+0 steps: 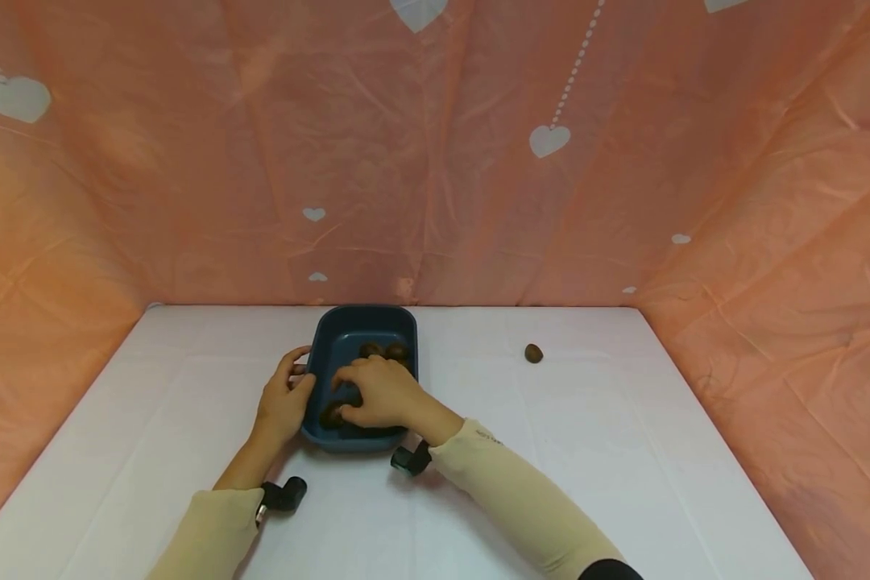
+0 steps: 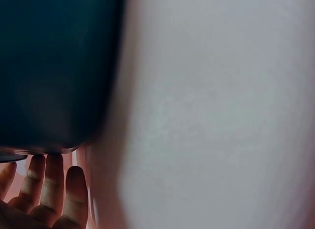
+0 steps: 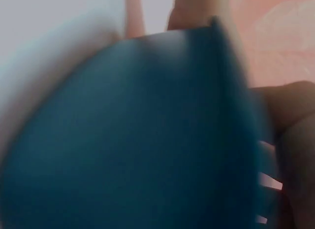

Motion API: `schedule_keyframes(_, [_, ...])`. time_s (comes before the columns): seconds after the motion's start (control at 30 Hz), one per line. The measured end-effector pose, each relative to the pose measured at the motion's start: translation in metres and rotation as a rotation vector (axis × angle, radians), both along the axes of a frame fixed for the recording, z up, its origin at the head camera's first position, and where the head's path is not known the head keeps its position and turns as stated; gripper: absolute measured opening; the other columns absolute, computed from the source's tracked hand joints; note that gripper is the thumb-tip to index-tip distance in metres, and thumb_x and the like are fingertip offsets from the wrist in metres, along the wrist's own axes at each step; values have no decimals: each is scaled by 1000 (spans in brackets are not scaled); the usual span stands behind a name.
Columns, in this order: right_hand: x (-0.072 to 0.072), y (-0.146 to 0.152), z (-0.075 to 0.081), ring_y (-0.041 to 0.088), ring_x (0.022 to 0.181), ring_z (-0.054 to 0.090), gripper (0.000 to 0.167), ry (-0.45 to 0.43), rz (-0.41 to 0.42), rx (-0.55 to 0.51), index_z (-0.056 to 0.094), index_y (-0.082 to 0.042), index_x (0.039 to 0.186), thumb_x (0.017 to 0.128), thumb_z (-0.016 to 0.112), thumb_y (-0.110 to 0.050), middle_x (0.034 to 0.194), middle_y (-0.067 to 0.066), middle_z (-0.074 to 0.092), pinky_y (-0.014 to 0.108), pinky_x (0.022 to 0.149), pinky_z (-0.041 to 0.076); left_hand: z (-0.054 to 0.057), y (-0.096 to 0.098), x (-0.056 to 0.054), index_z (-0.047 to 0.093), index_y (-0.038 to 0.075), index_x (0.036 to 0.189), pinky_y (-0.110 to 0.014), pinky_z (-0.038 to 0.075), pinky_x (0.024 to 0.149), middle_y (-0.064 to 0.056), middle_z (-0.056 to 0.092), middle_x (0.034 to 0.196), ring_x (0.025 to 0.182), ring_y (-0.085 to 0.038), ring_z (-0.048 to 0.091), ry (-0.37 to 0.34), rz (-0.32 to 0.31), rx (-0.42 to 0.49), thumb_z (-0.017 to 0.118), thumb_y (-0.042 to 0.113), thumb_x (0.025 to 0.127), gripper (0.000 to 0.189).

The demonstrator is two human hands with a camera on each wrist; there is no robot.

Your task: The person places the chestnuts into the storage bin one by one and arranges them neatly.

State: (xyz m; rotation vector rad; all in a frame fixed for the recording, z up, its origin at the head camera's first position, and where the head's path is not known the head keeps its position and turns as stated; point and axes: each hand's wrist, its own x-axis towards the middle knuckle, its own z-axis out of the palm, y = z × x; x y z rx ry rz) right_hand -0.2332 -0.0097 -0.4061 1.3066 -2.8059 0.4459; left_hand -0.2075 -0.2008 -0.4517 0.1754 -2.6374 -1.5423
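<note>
A dark blue rectangular container (image 1: 362, 317) stands on the white table, with several brown, rounded, nut-sized things (image 1: 397, 352) inside. My left hand (image 1: 281, 409) lies along its left side. Its thumb is near the rim and its fingertips touch the outer wall, as the left wrist view also shows. Over the container, my right hand (image 1: 383, 393) reaches in from the right, fingers curled down and thumb low around a brown rounded thing (image 1: 351, 395) largely hidden by the hand. Another brown rounded thing (image 1: 331, 416) lies by the thumb.
One loose brown rounded thing (image 1: 533, 353) lies on the white table (image 1: 587, 451), right of the container. An orange curtain (image 1: 478, 209) with pale hearts stands behind the table and along both sides. Small black wrist cameras (image 1: 285, 494) sit under the sleeves.
</note>
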Motion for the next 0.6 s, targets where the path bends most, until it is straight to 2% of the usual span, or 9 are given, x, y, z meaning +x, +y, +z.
schedule_keyframes(0.13, [-5,19,7,12,90,60,33,-34,-24,-72,68,-21,113,82,70,-32,106,-1,67,25,71,48,1,1,-1,38,22,145,-37,43,87,-17,54,129,110,-28,55,-5,6,1,44,20,98,48])
schedule_keyframes(0.27, [-12,40,13,16,91,60,33,-65,-63,-113,68,-18,113,82,69,-29,106,3,67,28,71,48,1,2,-1,39,21,145,-39,42,89,-17,54,129,111,-28,54,-4,8,1,44,19,98,48])
schedule_keyframes(0.5, [-24,70,25,24,101,62,32,-126,-122,-179,67,-13,112,83,68,-25,108,6,68,37,84,50,3,1,0,38,22,146,-42,41,90,-18,53,130,113,-30,53,-6,10,-4,42,20,98,48])
schedule_keyframes(0.6, [-28,81,27,24,100,62,32,-132,-151,-188,67,-14,113,83,68,-26,109,6,67,38,84,50,2,1,0,38,22,145,-41,41,90,-18,54,130,112,-29,54,-4,11,-5,42,20,98,48])
